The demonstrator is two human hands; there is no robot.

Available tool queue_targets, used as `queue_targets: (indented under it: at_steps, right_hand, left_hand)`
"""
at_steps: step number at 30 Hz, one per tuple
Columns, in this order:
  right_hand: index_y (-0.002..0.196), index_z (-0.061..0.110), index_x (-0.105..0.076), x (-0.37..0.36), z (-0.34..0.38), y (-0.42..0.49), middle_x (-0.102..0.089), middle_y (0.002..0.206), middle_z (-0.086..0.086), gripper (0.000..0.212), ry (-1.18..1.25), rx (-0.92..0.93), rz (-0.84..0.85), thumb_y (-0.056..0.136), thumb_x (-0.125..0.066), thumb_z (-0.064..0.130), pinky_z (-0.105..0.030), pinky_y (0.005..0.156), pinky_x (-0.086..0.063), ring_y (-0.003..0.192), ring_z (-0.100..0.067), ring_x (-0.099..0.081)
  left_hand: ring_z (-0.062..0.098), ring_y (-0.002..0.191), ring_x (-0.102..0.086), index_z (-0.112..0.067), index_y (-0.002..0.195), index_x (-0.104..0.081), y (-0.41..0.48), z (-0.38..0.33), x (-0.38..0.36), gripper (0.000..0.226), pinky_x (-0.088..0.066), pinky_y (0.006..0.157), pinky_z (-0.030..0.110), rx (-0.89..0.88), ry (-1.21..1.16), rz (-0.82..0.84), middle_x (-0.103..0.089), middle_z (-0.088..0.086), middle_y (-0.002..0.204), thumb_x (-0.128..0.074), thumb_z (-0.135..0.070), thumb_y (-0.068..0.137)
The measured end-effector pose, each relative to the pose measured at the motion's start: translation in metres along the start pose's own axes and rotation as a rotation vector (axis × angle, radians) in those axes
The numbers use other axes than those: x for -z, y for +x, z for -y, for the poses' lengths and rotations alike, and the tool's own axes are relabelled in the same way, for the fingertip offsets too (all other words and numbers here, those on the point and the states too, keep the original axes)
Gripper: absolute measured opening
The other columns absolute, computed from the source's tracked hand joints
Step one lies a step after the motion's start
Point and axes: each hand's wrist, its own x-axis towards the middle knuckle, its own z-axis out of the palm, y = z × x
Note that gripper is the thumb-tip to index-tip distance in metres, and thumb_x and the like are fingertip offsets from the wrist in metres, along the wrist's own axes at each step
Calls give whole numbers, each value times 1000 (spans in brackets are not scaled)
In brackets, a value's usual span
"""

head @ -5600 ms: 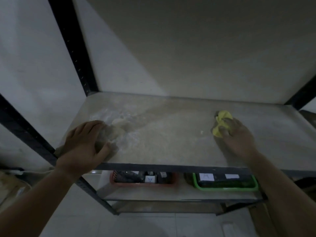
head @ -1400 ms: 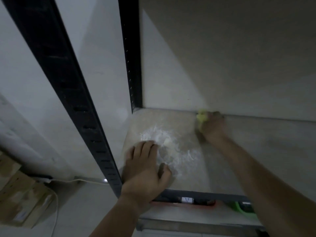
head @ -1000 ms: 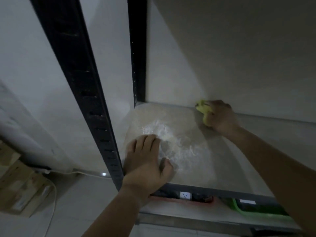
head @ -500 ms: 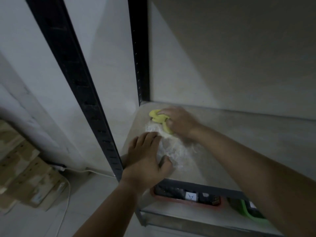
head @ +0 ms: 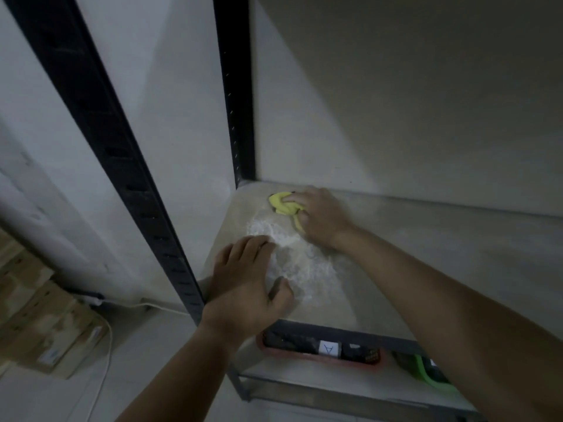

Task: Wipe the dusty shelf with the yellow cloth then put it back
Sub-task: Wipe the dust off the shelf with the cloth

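The shelf (head: 441, 257) is a pale board in a dark metal frame. A patch of white dust (head: 295, 257) covers its left end. My right hand (head: 320, 220) presses a crumpled yellow cloth (head: 283, 205) onto the board near the back left corner, at the far edge of the dust. My left hand (head: 246, 284) lies flat, fingers spread, on the shelf's front left corner, its fingertips at the dust.
Black perforated uprights (head: 122, 166) stand at the left, the rear upright (head: 236, 95) right behind the cloth. On the lower shelf sit a red tray (head: 320, 351) and a green tray (head: 426, 373). Cardboard boxes (head: 39, 315) and a white cable (head: 103, 354) lie on the floor at left.
My right hand swept the cloth leftward along the back of the shelf to the dust patch, then nudged slightly towards the back corner. My left hand stayed planted.
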Motion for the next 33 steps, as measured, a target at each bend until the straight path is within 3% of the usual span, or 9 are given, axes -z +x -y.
queue_targets:
  at_steps: [3, 5, 7, 13, 17, 23, 26, 30, 33]
  right_hand:
    - [124, 7, -64, 28, -20, -31, -63, 122, -18, 46, 143, -2, -235, 79, -58, 15, -38, 101, -42, 113, -33, -57]
    - [123, 12, -65, 51, -54, -61, -65, 118, -16, 42, 171, -174, -389, 81, -67, 10, -31, 96, -44, 108, -32, -60]
    - [125, 18, -65, 74, -96, -96, -64, 117, -17, 42, 62, -365, -366, 83, -67, 18, -31, 92, -45, 105, -33, -61]
    - [113, -5, -64, 89, -161, -197, -58, 95, -33, 34, -131, -749, -232, 86, -66, 14, -46, 74, -48, 82, -45, -60]
    - [121, -1, -60, 62, -128, -188, -52, 114, -32, 37, -223, -671, -234, 87, -62, 15, -48, 84, -48, 94, -46, -57]
    - [121, 17, -53, 10, 9, -134, -51, 120, -12, 38, -250, -475, -173, 92, -44, 39, -41, 89, -44, 105, -33, -52]
    - [124, 18, -50, -13, 69, -104, -44, 125, -10, 35, -162, -271, -120, 91, -46, 30, -39, 88, -39, 109, -31, -47]
    - [129, 17, -53, 4, 32, -93, -46, 128, -11, 38, 78, -267, -81, 91, -48, 20, -33, 89, -43, 107, -28, -53]
    - [131, 19, -56, 36, -53, -100, -56, 125, -17, 42, -30, -406, -227, 89, -53, 20, -36, 88, -47, 104, -35, -58]
  left_hand:
    - [22, 137, -47, -19, 136, -57, 1, -1, 0, 61, -34, 114, 39, -1, 8, 8, -54, -2, 142, -46, -54, 87]
    - [22, 135, -48, -19, 133, -57, 1, -2, 1, 59, -33, 113, 38, -1, 15, 11, -54, -2, 141, -46, -53, 86]
    - [23, 133, -49, -18, 131, -58, 0, -4, 2, 58, -34, 110, 39, -5, 13, 10, -55, -2, 138, -45, -53, 86]
    - [25, 133, -50, -16, 130, -59, -1, -7, 6, 59, -36, 110, 41, 0, 36, 32, -56, 0, 138, -43, -52, 86]
    - [26, 133, -50, -14, 131, -58, -1, -9, 7, 61, -36, 111, 42, -1, 52, 49, -56, 1, 139, -41, -52, 86]
    - [29, 133, -50, -11, 131, -60, -2, -7, 10, 58, -35, 109, 43, -17, 41, 42, -57, 6, 139, -32, -38, 87]
    - [31, 134, -51, -12, 131, -61, -1, -9, 11, 61, -37, 108, 45, -16, 49, 50, -57, 7, 140, -30, -39, 86]
    - [31, 136, -49, -10, 134, -59, -2, -9, 11, 65, -35, 111, 44, -11, 59, 63, -55, 8, 143, -29, -41, 85]
    - [29, 138, -46, -10, 136, -57, -1, -8, 10, 68, -32, 115, 43, 5, 43, 62, -54, 7, 145, -25, -42, 85]
